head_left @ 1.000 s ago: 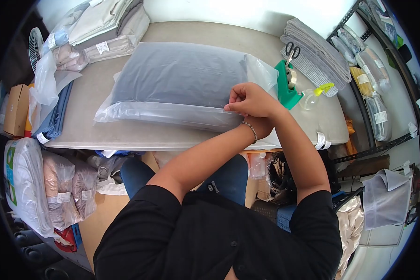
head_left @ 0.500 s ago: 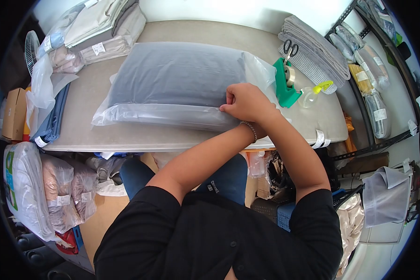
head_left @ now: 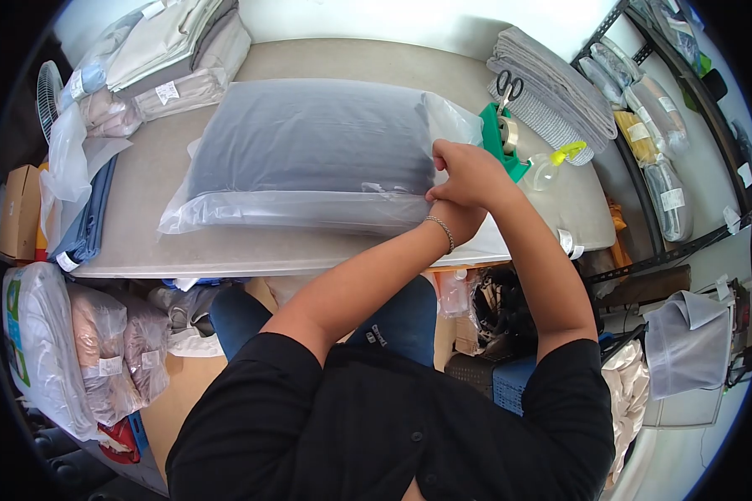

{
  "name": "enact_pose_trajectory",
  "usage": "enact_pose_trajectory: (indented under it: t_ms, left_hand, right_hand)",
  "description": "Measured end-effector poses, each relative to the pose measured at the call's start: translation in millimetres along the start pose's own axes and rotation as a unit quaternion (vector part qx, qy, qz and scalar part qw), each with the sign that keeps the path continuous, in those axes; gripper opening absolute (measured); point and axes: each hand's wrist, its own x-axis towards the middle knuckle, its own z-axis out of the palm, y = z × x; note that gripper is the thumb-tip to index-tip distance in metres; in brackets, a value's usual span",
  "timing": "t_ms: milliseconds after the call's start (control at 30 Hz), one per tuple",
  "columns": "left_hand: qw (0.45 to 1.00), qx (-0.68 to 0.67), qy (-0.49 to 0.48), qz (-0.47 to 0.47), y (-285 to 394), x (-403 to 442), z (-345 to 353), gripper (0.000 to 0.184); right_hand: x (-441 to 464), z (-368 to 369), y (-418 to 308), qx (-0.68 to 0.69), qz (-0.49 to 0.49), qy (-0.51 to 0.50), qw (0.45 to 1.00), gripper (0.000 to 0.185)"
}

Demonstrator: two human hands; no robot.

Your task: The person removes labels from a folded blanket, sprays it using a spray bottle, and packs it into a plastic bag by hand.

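A clear plastic bag (head_left: 284, 210) lies flat on the table, with dark grey folded fabric (head_left: 309, 138) inside. Its near edge is folded over in a long strip along the front. My right hand (head_left: 472, 174) is at the right end of this strip with fingers curled, the lower fingertip at the strip's edge. What it pinches, if anything, is too small to make out. Below and partly behind it, my left hand (head_left: 464, 221), with a chain bracelet at the wrist, is by the bag's right front corner. Its fingers are mostly hidden.
Right of the bag stand a green tape dispenser (head_left: 503, 144) with scissors (head_left: 509, 88) and a spray bottle (head_left: 546, 171). Grey folded textiles (head_left: 551, 83) lie behind them. More folded fabric (head_left: 159, 54) is stacked at the back left. A shelf holds bagged goods (head_left: 667, 196).
My right hand has slid to the right along the folded strip, and its fingers have spread a little. More of my left hand shows below it. The view has shifted slightly.
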Motion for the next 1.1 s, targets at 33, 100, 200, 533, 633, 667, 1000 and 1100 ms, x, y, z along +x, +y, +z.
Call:
enact_pose_trajectory:
  t_ms: [33,100,200,533,633,667,1000,1100]
  left_hand:
    - [0.998,-0.028,0.047,0.0,-0.7,0.8,9.4,0.043]
    - [0.994,-0.056,0.094,0.0,-0.9,2.4,24.2,0.043]
    - [0.924,-0.217,0.307,-0.067,1.6,7.1,36.6,0.037]
    - [0.995,-0.093,0.033,-0.003,1.5,7.8,3.8,0.029]
    - [0.996,-0.079,0.048,0.013,1.8,0.5,-13.3,0.026]
    - [0.992,-0.077,0.097,0.024,2.0,-2.5,-16.6,0.025]
    - [0.925,-0.171,0.339,0.03,-0.4,17.4,47.0,0.025]
    - [0.992,-0.051,0.115,0.029,-0.8,7.4,5.9,0.025]
  right_hand:
    - [-0.2,1.6,1.4,0.0,0.001,0.0,1.0,0.045]
    - [-1.9,3.7,-0.7,0.024,-0.089,0.024,0.995,0.036]
    - [-7.2,-3.4,-7.9,0.101,-0.162,-0.017,0.982,0.028]
    - [26.6,19.8,-52.1,0.239,-0.183,-0.072,0.951,0.032]
    - [44.4,24.2,-66.0,0.243,-0.198,-0.082,0.946,0.03]
    - [48.9,25.4,-68.2,0.253,-0.207,-0.076,0.942,0.029]
    - [30.6,9.3,-39.4,0.233,-0.126,-0.118,0.957,0.025]
    - [39.7,21.9,-54.7,0.267,-0.175,-0.094,0.943,0.026]
